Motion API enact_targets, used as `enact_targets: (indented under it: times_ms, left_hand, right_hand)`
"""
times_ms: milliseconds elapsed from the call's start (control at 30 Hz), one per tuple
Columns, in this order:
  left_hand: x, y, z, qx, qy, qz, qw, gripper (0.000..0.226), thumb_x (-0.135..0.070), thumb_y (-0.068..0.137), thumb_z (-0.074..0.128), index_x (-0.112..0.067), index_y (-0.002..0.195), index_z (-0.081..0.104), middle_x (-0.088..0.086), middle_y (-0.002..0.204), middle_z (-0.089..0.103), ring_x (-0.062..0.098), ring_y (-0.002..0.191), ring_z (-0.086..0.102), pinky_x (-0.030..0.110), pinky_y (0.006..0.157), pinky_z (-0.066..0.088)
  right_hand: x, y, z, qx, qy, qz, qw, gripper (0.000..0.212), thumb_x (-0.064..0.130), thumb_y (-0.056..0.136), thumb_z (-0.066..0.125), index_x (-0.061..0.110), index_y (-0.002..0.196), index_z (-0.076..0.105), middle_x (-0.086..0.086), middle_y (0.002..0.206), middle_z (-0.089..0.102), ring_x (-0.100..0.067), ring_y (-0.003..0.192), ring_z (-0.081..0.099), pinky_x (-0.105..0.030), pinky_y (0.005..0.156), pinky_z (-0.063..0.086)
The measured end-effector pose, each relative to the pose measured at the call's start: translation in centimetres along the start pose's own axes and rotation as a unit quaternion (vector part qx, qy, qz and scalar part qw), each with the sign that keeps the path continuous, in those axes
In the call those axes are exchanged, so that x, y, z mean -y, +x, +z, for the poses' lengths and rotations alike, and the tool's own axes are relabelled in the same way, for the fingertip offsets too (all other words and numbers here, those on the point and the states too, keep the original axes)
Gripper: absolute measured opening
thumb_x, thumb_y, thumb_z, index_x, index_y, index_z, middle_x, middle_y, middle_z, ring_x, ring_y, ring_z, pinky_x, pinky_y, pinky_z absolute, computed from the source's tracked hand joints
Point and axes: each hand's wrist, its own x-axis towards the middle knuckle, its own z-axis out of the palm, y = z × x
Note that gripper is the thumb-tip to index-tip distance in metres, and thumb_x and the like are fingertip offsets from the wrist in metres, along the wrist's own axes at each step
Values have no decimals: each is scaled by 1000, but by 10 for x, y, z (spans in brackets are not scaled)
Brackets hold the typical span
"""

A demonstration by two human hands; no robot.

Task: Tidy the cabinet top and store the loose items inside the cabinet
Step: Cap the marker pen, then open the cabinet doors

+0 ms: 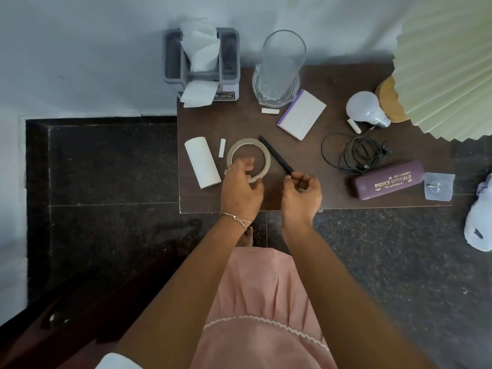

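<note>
The dark speckled floor (106, 169) fills most of the view, and its left side falls into shadow where little can be made out. The brown table (308, 145) stands against the pale wall. Its right rear corner is hidden under a pleated lampshade (447, 70), which is cut off by the frame and leaves only a sliver of wooden lamp base (387, 99) showing.

At the back stand a tall clear glass vase (282, 67) and a grey holder (173, 62) stuffed with tissue (202, 46); the holder's label is partly covered. A white bag (479, 222) lies on the floor at the right edge, half out of view.

A maroon spectacle case (388, 179) lies near the front right of the table, a notepad (302, 114) at centre, and a white paper roll (202, 162) at the left.

The left hand (241, 187) grips the tape ring (249, 142), which lies flat on the table beside the roll. Its fingers (246, 163) curl inside the hoop and hide the near rim. The right hand (300, 193) pinches the near end of a black pen (276, 155), fingers clamped on it. The pen's far tip rests just beside the ring.

A bulb (363, 106) and tangled earphones (356, 153) lie further right. Three white chalk sticks (222, 147) are scattered about, and the contents of a clear packet (438, 186) are unreadable.
</note>
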Motion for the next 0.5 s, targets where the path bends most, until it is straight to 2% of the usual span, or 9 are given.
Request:
enact_targets:
  times_ms: [67, 133, 233, 267, 400, 500]
  left_hand:
    - [-1, -7, 7, -14, -14, 6, 1000, 41, -6, 82, 65, -13, 120, 55, 3, 116, 61, 16, 99, 61, 28, 86, 54]
    - [-3, -16, 15, -21, -24, 6, 999, 38, -7, 83, 65, -13, 120, 55, 2, 114, 62, 13, 100, 60, 20, 85, 50]
    - [-4, -35, 32, -30, -24, -4, 999, 38, -9, 84, 63, -15, 120, 55, 0, 111, 64, 13, 101, 59, 28, 88, 51]
    - [-3, -44, 40, -32, -12, 4, 999, 38, -9, 84, 63, -15, 121, 55, 0, 112, 64, 14, 103, 59, 31, 91, 51]
    - [1, -83, 72, -4, 106, 61, 992, 45, -13, 86, 61, -13, 130, 51, 5, 129, 56, 20, 120, 51, 31, 103, 41]
    - [7, -105, 93, 42, 189, 59, 979, 62, -16, 86, 60, -16, 143, 36, 3, 151, 34, 19, 140, 30, 35, 113, 33]
  right_hand:
    - [-7, 1, -10, 4, -8, -2, 1000, 16, 10, 86, 63, 25, 86, 58, -1, 82, 64, -15, 75, 60, -38, 78, 54]
    - [-12, 3, -23, 8, -18, -13, 1000, 14, 8, 86, 63, 22, 86, 59, 1, 80, 62, -12, 72, 58, -33, 73, 53]
    - [-22, 7, -45, 20, -52, -40, 998, 9, 7, 87, 63, 14, 91, 62, 6, 78, 60, -2, 67, 55, -10, 64, 46]
    - [-25, 8, -53, 28, -62, -43, 997, 8, 7, 87, 62, 13, 93, 63, 8, 78, 60, -1, 67, 54, -7, 62, 44]
    - [-36, 17, -92, 76, -99, -41, 991, 12, 8, 87, 60, 18, 91, 65, 12, 79, 61, -3, 70, 56, -16, 66, 45]
    - [-42, 26, -122, 139, -123, -28, 982, 18, 8, 89, 57, 22, 94, 66, 10, 84, 64, -5, 74, 58, -15, 66, 44]
